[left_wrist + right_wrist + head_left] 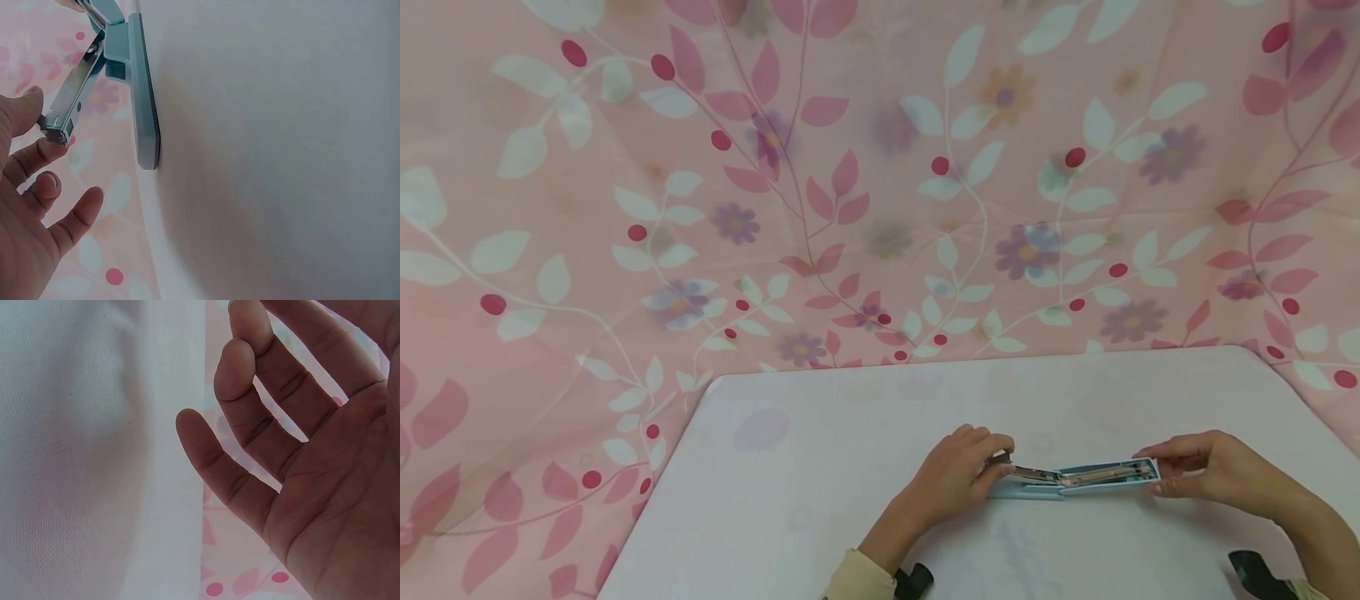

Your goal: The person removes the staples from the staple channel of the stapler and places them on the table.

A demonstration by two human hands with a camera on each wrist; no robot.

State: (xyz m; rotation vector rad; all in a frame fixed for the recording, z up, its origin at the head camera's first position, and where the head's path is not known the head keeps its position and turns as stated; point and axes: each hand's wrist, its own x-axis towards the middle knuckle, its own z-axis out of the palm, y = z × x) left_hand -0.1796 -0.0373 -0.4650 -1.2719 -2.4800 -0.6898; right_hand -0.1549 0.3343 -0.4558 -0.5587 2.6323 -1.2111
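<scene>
A light blue stapler (pixel 1030 492) lies opened out on the white table, its base (pixel 144 112) flat on the surface in the left wrist view. My left hand (pixel 947 479) pinches the front end of the metal staple magazine (pixel 74 94), which is raised at an angle off the base. The top cover (pixel 1108 477) is swung back to the right, its inner side showing. At its far end, my right hand (pixel 1228 475) holds the cover between thumb and fingers. The right wrist view shows the palm and several bent fingers (pixel 234 372), with the stapler out of frame.
The white table (pixel 820 450) has a back edge beyond the hands. Pink cloth with leaves and flowers (pixel 865 208) hangs behind it and shows at both sides. Black straps (pixel 913 581) sit near both wrists by the beige sleeves (pixel 861 577).
</scene>
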